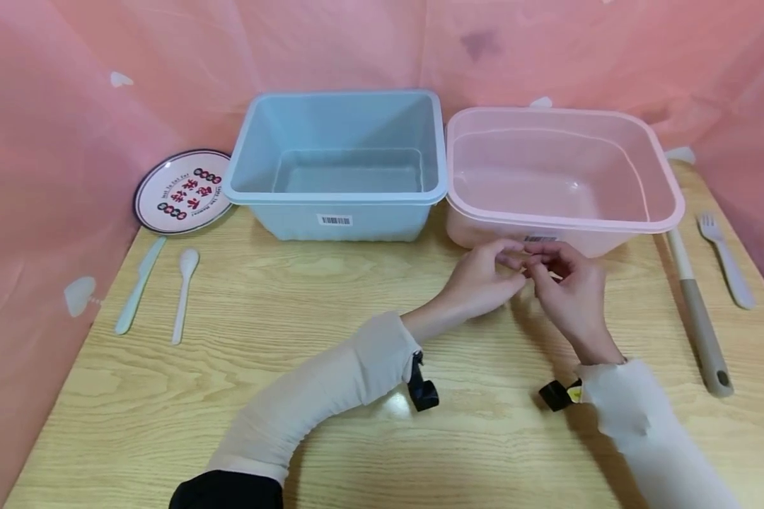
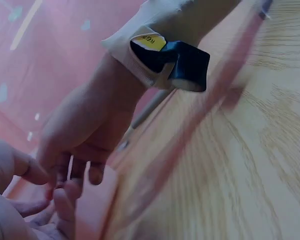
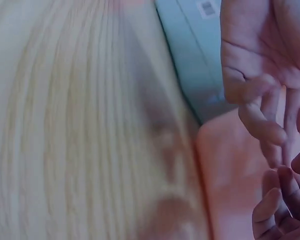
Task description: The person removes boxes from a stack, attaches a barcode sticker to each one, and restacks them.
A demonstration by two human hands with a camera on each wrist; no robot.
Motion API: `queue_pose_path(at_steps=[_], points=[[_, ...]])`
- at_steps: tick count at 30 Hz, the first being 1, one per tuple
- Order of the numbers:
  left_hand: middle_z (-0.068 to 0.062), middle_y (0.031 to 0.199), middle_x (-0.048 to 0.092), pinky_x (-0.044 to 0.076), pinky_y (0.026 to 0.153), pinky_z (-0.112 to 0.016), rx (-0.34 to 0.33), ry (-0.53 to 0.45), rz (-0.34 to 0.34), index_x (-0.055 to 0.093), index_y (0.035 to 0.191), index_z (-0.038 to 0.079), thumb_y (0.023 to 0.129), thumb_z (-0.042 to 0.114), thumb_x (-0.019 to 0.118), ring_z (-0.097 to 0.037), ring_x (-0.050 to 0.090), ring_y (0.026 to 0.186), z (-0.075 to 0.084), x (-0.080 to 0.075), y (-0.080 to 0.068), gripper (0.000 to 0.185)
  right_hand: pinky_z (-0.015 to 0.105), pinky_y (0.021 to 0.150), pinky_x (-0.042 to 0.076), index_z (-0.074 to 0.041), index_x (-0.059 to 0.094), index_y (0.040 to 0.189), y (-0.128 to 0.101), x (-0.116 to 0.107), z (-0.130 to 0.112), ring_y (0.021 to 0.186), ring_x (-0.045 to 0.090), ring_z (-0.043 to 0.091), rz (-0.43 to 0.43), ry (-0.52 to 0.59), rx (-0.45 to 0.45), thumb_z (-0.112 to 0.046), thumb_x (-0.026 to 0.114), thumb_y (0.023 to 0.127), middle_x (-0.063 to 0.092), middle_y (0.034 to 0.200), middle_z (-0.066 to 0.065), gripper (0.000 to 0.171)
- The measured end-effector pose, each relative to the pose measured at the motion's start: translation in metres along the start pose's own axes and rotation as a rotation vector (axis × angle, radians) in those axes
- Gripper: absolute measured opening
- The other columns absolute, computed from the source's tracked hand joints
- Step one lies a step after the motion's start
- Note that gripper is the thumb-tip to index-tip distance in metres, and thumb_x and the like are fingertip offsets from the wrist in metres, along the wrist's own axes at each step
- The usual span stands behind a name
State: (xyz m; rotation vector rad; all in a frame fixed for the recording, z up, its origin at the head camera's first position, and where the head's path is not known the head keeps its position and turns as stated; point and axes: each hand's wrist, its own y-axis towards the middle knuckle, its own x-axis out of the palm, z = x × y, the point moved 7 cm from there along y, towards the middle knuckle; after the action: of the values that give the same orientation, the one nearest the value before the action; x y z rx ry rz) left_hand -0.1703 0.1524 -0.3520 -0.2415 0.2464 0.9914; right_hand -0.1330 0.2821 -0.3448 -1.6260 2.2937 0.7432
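Observation:
In the head view my left hand (image 1: 482, 281) and right hand (image 1: 573, 286) meet at the fingertips, close before the front wall of the pink basin (image 1: 516, 223). The left wrist view has the right hand (image 2: 82, 125) reaching down to the left fingers (image 2: 10, 167). Seen from the right wrist, the left hand (image 3: 255, 55) turns its palm to the camera, fingers loosely bent, with the right fingers (image 3: 270, 212) just below. No object shows between the hands, though the fingers partly hide one another.
A blue basin (image 1: 344, 219) stands left of the pink one. Farther left are a patterned plate (image 1: 184, 191), a pale green knife (image 1: 139, 290) and a white spoon (image 1: 183, 297). Right of the pink basin lie a grey-handled utensil (image 1: 700, 332), its head hidden, and a fork (image 1: 727, 265).

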Motion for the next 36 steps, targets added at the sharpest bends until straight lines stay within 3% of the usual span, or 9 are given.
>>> queue_pose_path(at_steps=[5,9,13,18,22,26,29,31,36], points=[[-0.001,0.108,0.066,0.054,0.068,-0.015,0.043,-0.008,-0.083,0.060,0.127,0.011,0.089,0.009,0.062,-0.005,0.064,0.081,0.004,-0.023,-0.026,0.039,0.011,0.051,0.048,0.004,0.067,0.106,-0.010,-0.001,-0.023,0.074,0.066,-0.003,-0.048,0.017,-0.081,0.001,0.059,0.091,0.067,0.088,-0.019,0.017],[-0.005,0.110,0.065,0.056,0.067,-0.019,0.098,-0.004,-0.082,0.060,0.125,0.012,0.090,0.006,0.061,-0.010,0.065,0.080,0.008,-0.049,-0.051,0.035,0.007,0.055,0.048,0.002,0.068,0.105,-0.020,-0.008,-0.044,0.080,0.066,-0.005,-0.047,-0.012,-0.208,0.007,0.061,0.088,0.067,0.096,-0.021,0.020],[-0.008,0.115,0.060,0.056,0.060,-0.024,0.165,-0.021,0.050,0.057,0.128,0.012,0.087,0.001,0.061,-0.015,0.065,0.078,0.013,-0.093,-0.075,0.043,0.003,0.065,0.047,0.004,0.069,0.103,-0.025,-0.023,-0.061,0.084,0.064,-0.006,-0.022,-0.038,-0.345,0.013,0.060,0.083,0.067,0.099,-0.018,0.023],[-0.011,0.113,0.058,0.048,0.054,-0.020,0.266,0.069,0.347,0.057,0.127,0.008,0.084,-0.002,0.063,-0.015,0.060,0.075,0.018,-0.166,-0.101,0.045,0.004,0.073,0.046,0.011,0.068,0.103,-0.018,-0.059,-0.067,0.086,0.062,-0.007,0.117,-0.051,-0.419,0.009,0.061,0.083,0.069,0.102,-0.014,0.021],[-0.013,0.124,0.051,0.045,0.057,-0.018,0.237,0.214,0.577,0.057,0.130,0.013,0.082,0.004,0.069,-0.018,0.056,0.086,0.013,-0.224,-0.111,0.050,0.007,0.075,0.046,0.008,0.066,0.111,0.000,-0.094,-0.052,0.091,0.062,-0.003,0.246,-0.029,-0.296,0.007,0.060,0.084,0.067,0.108,-0.013,0.028],[-0.013,0.142,0.034,0.047,0.086,-0.032,0.101,0.317,0.699,0.049,0.141,0.024,0.083,0.018,0.073,-0.025,0.045,0.116,-0.006,-0.270,-0.110,0.063,0.005,0.076,0.043,-0.009,0.063,0.125,0.019,-0.125,-0.017,0.097,0.057,-0.005,0.333,-0.078,-0.032,-0.002,0.063,0.087,0.059,0.125,-0.011,0.039],[-0.013,0.151,0.024,0.035,0.107,-0.048,0.023,0.282,0.670,0.038,0.148,0.029,0.084,0.027,0.073,-0.029,0.032,0.133,-0.025,-0.288,-0.101,0.073,0.006,0.086,0.040,-0.022,0.058,0.132,0.031,-0.140,0.012,0.109,0.049,-0.006,0.336,-0.137,0.142,-0.012,0.062,0.090,0.051,0.131,-0.018,0.043],[-0.012,0.154,0.021,0.032,0.111,-0.053,0.001,0.214,0.622,0.032,0.150,0.031,0.085,0.029,0.072,-0.031,0.029,0.137,-0.037,-0.291,-0.093,0.076,0.006,0.085,0.039,-0.026,0.055,0.134,0.038,-0.145,0.031,0.110,0.046,-0.005,0.299,-0.136,0.210,-0.014,0.062,0.091,0.048,0.127,-0.021,0.046],[-0.006,0.154,0.025,0.036,0.110,-0.055,-0.004,0.028,0.541,0.026,0.151,0.035,0.086,0.028,0.072,-0.031,0.032,0.139,-0.058,-0.291,-0.074,0.080,0.001,0.058,0.042,-0.025,0.057,0.132,0.052,-0.145,0.061,0.079,0.053,-0.014,0.140,-0.093,0.228,-0.014,0.061,0.092,0.049,0.106,-0.024,0.042]])
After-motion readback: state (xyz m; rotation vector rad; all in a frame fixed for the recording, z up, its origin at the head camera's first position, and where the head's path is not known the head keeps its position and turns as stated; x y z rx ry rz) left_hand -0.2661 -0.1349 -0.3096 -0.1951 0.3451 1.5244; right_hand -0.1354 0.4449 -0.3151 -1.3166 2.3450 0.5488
